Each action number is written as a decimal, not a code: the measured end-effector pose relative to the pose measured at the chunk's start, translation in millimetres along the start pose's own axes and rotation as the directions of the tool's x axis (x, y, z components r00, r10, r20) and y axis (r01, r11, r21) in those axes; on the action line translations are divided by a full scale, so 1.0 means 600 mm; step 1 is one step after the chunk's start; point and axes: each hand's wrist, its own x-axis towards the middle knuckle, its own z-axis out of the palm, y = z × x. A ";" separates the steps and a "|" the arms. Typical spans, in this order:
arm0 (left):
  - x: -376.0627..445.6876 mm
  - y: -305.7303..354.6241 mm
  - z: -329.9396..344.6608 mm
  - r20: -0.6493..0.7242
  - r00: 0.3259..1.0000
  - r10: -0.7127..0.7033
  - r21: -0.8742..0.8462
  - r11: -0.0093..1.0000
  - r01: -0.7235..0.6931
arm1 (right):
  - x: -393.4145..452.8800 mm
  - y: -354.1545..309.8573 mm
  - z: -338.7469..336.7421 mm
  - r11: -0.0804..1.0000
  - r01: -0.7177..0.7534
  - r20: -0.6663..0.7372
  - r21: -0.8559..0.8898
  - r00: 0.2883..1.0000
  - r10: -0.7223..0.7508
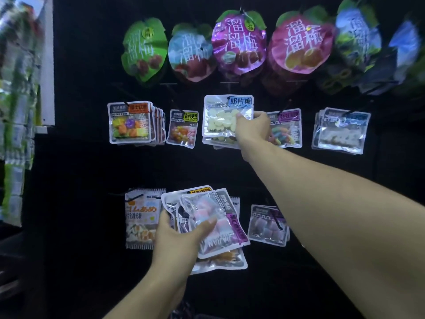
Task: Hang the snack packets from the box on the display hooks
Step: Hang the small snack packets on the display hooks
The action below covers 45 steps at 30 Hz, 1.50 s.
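My right hand [254,125] is up at the middle row of the dark display wall [80,157], thumb and fingers pinched on the right edge of a clear packet of pale sweets [226,117]. I hold it by that side so the punched hole near its top stays free; the hole seems to sit at a hook tip, though I cannot tell whether the hook has gone through it. Another packet of the same kind hangs just behind it, so this looks like the right peg. My left hand [181,236] waits lower down, fingers curled under and thumb pressed on top of a fanned stack of packets [211,224], kept close so the next one is ready. The box itself is not in view. The packet in my right hand is flat and glossy, with a see-through window, a white border and a blue label at the top right corner. It looks light and a bit floppy, so I judge it needs steadying while it slides on. Round plum bags [239,42] fill the top row above.
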 end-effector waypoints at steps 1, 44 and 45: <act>-0.001 0.004 -0.001 0.001 1.000 0.003 -0.013 1.000 -0.003 | 0.003 0.002 0.000 1.000 0.002 0.006 -0.011 1.000 -0.002; -0.115 -0.263 -0.058 -0.083 0.981 -0.176 0.055 0.982 0.181 | -0.398 0.351 -0.302 0.952 -0.241 0.490 -0.191 0.817 0.305; -0.128 -0.281 -0.064 -0.092 0.973 -0.209 0.053 0.975 0.215 | -0.412 0.367 -0.312 0.937 -0.292 0.503 -0.194 0.790 0.350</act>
